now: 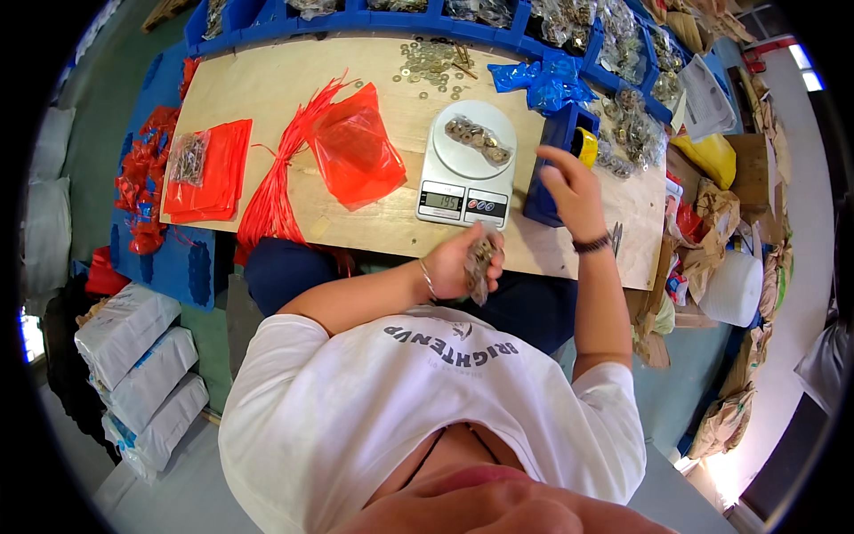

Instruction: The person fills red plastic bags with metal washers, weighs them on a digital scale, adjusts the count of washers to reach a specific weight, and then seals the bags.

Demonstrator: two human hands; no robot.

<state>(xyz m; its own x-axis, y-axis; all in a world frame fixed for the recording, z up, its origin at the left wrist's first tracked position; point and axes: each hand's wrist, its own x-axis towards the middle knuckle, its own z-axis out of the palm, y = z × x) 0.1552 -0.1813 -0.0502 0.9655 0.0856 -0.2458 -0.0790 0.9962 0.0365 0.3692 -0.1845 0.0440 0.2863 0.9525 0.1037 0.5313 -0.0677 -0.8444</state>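
Note:
My left hand (459,263) grips a clear plastic bag of small metal parts (479,267) in front of the table's near edge. My right hand (575,197) is raised with its fingers apart and nothing visible in it. Beside it stands a dark blue bench dispenser (548,193) with a roll of yellow tape (588,147). Between the hands and the back of the table sits a white digital kitchen scale (432,175), its display lit. On its round pan lies a long clear bag of metal washers (477,140).
Red plastic bags (357,150), a tied bundle of red strips (283,170) and a red stack (230,173) under a bag of metal hardware (190,159) lie left. Loose washers (434,63) and blue plastic bags (550,80) lie behind the scale. Blue parts bins (400,20) line the back.

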